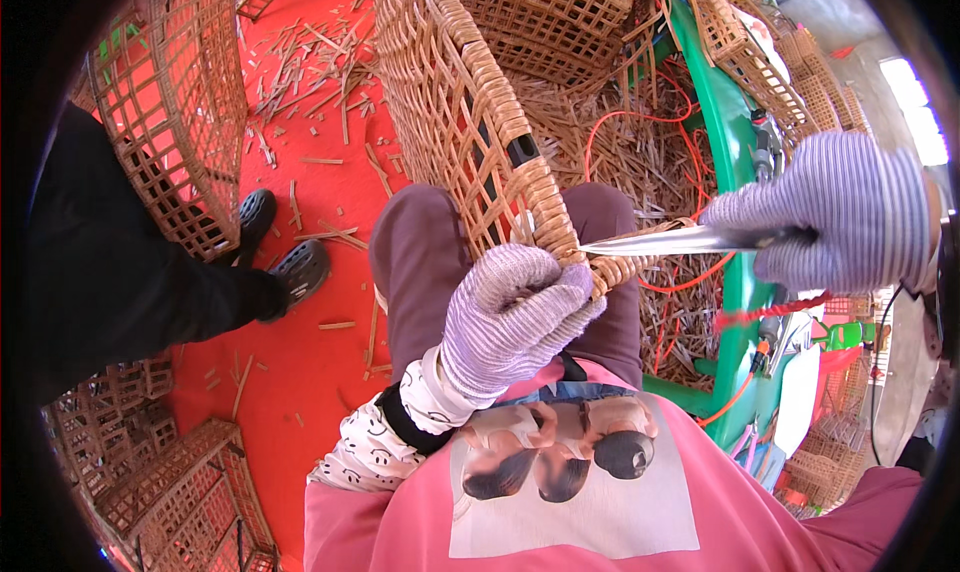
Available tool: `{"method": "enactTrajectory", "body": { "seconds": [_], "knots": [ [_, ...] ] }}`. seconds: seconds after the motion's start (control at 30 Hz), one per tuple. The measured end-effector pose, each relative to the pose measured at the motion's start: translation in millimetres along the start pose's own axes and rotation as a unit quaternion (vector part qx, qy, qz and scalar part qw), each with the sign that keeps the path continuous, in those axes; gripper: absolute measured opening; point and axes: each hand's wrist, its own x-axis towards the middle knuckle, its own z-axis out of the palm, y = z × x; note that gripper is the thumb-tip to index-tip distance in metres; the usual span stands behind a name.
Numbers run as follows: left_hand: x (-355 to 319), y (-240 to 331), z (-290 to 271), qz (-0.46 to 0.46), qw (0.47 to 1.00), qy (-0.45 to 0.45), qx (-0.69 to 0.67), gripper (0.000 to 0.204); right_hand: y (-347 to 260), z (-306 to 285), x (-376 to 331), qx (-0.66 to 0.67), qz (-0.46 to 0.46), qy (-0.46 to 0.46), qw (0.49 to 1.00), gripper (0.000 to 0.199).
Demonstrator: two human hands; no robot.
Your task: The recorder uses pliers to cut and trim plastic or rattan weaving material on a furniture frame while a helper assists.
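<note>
A brown woven wicker basket (440,102) stands tilted across my lap, its thick wrapped rim running down toward me. My left hand (510,317), in a striped knit glove, is closed round the rim's lower corner, with the fingertips partly hidden. Coming from the right, my gloved right hand (840,212) is closed on a long, tapering metal spike (670,242). The spike lies nearly level, and its tip meets the rim just beyond my left fingers. Its grip is mostly covered by my right hand. A black piece (522,150) shows at the rim higher up.
A green-framed bench (735,142) with cane scraps (640,152) and orange cords stands beyond my knees at right. More lattice baskets (180,112) stand at left and lower left. Another person's dark clog (300,270) rests on the red floor (300,372) among loose strips.
</note>
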Motion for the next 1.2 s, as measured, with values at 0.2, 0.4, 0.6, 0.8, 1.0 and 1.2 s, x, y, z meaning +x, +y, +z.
{"method": "enactTrajectory", "body": {
  "seconds": [0.2,0.4,0.6,0.8,1.0,1.2],
  "knots": [
    [1,-6,1,0.032,0.999,0.002,0.007,0.04,-15,-40,19,-0.072,-0.057,-0.051,0.994,0.028],
    [14,3,-2,-0.108,0.992,0.037,-0.061,0.044,-23,-51,27,-0.103,-0.072,-0.071,0.99,0.03],
    [7,-5,-5,-0.03,0.999,0.006,-0.028,0.044,-11,-39,20,-0.086,-0.008,-0.098,0.991,0.034],
    [-2,-20,3,0.079,0.993,0.037,-0.085,0.037,-12,-46,30,0.125,-0.006,-0.184,0.975,0.038],
    [-7,-26,-4,0.077,0.996,0.014,-0.054,0.037,-9,19,8,0.212,-0.022,-0.026,0.977,0.041],
    [-6,-18,-2,0.07,0.996,0.011,-0.057,0.038,-40,144,-4,0.034,0.008,0.278,0.96,0.051]
  ]
}}
